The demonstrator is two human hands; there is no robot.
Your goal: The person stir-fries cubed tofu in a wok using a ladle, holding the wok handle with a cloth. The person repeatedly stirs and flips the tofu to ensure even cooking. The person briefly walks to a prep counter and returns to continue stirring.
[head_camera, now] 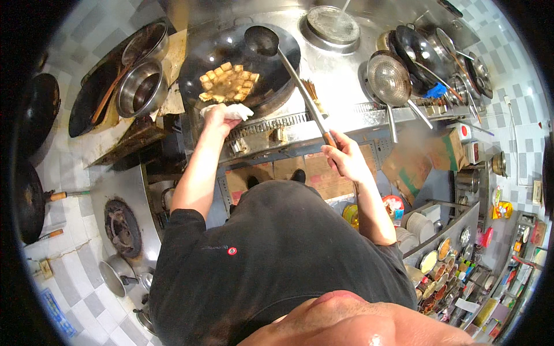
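A large black wok sits on the steel range in front of me, holding browned tofu-like cubes in bubbling liquid. My left hand grips a folded white cloth against the wok's near rim. In my right hand is the wooden handle of a long steel ladle; its dark bowl hangs over the far right part of the wok, away from the cubes. A bamboo brush lies beside the wok, partly behind the ladle's shaft.
Right of the wok is a round-lidded burner opening. Further right rest a perforated strainer and stacked woks. Steel bowls stand at the left. Flattened cardboard covers the floor; a rack of seasoning containers stands at the lower right.
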